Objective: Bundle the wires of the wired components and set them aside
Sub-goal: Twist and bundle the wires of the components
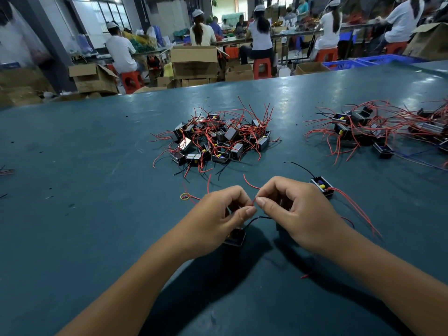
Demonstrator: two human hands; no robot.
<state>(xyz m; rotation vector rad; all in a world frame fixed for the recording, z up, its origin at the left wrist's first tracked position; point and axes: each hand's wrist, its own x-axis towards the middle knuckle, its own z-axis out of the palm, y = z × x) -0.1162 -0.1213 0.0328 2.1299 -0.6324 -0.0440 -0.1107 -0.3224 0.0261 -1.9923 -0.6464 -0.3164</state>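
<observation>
My left hand (221,212) and my right hand (293,209) meet over the dark green table (84,226), fingertips pinched together on thin red wires (251,184). A small black box component (234,236) lies under my left hand, with a black wire curving toward my right hand. What lies under my right palm is hidden. A second black component (322,186) with red and black wires lies just right of my right hand. A yellow rubber band (185,196) rests left of my left hand.
A heap of black components with tangled red wires (215,139) lies in the middle of the table. Another heap (378,127) sits at the far right. Beyond the table's far edge are cardboard boxes (194,60), red stools and seated workers.
</observation>
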